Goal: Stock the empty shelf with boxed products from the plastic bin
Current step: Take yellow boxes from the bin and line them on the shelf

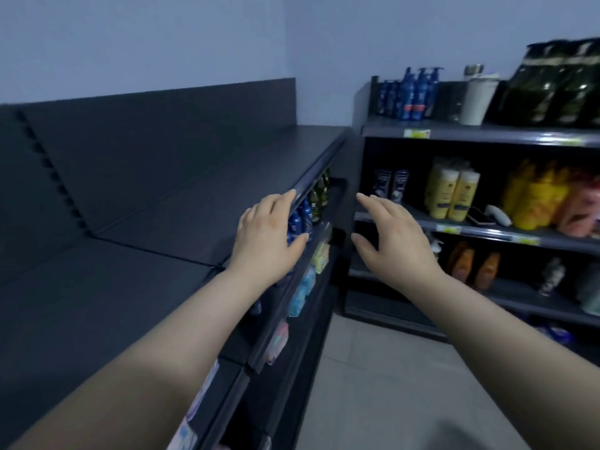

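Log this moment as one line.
left hand: open, at shelf front edge | right hand: open, holding nothing | boxes, bin: not in view

Left hand (266, 237) seemingly touching top shelf (156, 196) edge; right hand (391, 237) midair, fingers spread.

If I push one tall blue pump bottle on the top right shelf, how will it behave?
The blue pump bottle stands tall and narrow, so a push near its top would probably tip it. Its neighbours stand close, so they might fall too. It seems rigid plastic, not floppy.
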